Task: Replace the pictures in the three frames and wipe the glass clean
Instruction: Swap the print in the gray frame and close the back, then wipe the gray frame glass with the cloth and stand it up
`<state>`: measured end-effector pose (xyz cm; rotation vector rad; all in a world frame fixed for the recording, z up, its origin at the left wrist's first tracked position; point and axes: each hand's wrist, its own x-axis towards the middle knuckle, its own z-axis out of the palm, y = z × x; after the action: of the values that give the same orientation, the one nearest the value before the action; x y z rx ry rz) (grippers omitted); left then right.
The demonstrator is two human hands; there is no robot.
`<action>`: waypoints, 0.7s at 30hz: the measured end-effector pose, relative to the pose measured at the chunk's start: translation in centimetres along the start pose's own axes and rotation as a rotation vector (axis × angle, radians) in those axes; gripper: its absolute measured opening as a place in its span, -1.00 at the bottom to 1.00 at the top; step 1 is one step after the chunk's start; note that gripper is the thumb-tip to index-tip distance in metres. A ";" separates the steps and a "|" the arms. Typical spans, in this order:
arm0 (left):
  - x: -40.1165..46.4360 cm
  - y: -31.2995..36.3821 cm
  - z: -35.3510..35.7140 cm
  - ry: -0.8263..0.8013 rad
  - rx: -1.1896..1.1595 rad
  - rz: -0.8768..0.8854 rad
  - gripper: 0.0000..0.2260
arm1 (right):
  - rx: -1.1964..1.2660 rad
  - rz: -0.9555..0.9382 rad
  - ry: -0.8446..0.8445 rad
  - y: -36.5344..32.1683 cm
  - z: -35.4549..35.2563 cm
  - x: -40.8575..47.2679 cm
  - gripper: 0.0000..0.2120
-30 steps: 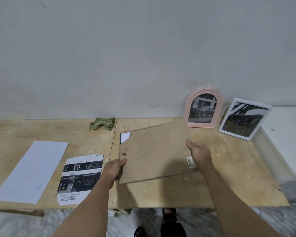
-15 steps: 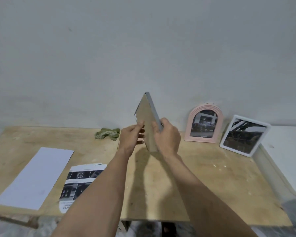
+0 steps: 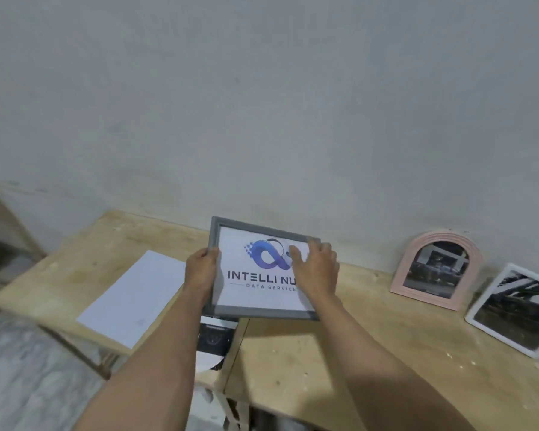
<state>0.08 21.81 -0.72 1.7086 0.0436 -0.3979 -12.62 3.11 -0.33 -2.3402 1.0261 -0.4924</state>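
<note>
**Grey frame face-up in both hands: check the new print, then wipe**

You hold the grey picture frame (image 3: 263, 269) above the plywood table (image 3: 339, 362), glass towards you and tilted back a little. Your left hand (image 3: 201, 270) clamps the left rail, thumb on the front edge and the other fingers hidden behind. Your right hand (image 3: 316, 269) lies over the right side of the glass with its fingers close together, thumb reaching onto the blue logo print (image 3: 262, 259); whether the fingers curl round the far rail, I cannot tell.

The logo sheet sits behind the glass, so this frame looks refilled. Judge the print for squareness now, while the frame faces you. Then shift your right hand off the pane to the rail, since skin on glass leaves marks you will only have to wipe again. Lay the frame flat on bare wood, clear of the blank white sheet (image 3: 134, 295) and the printed leaflet (image 3: 213, 335) partly hidden under it, before you rub, so pressure goes into the table.

No cloth shows in this view. The pink arched frame (image 3: 437, 269) and the white frame (image 3: 515, 311) lean near the wall at your right, each holding a dark photo, apparently not yet changed.
</note>
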 end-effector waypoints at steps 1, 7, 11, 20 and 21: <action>0.2 -0.4 -1.1 0.012 -0.014 -0.039 -0.78 | -0.031 0.121 -0.058 1.0 0.1 0.6 -0.46; -0.5 -3.0 -4.4 0.009 -0.141 -0.268 -0.78 | 0.385 0.428 -0.203 3.7 2.7 1.8 -0.52; 0.6 -5.8 -5.3 -0.012 -0.189 -0.287 -0.87 | 0.433 0.428 -0.216 4.2 5.7 2.3 -0.57; 5.8 -8.1 -3.6 -0.030 -0.274 -0.419 -0.81 | 0.364 0.468 -0.425 6.8 11.6 7.9 -0.55; 6.4 -8.1 -3.2 -0.018 -0.267 -0.442 -0.78 | 0.366 0.477 -0.441 6.9 12.1 8.9 -0.52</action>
<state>4.83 25.12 -9.88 1.4242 0.4482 -0.7018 -4.50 -3.63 -13.00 -1.6982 1.1134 0.0259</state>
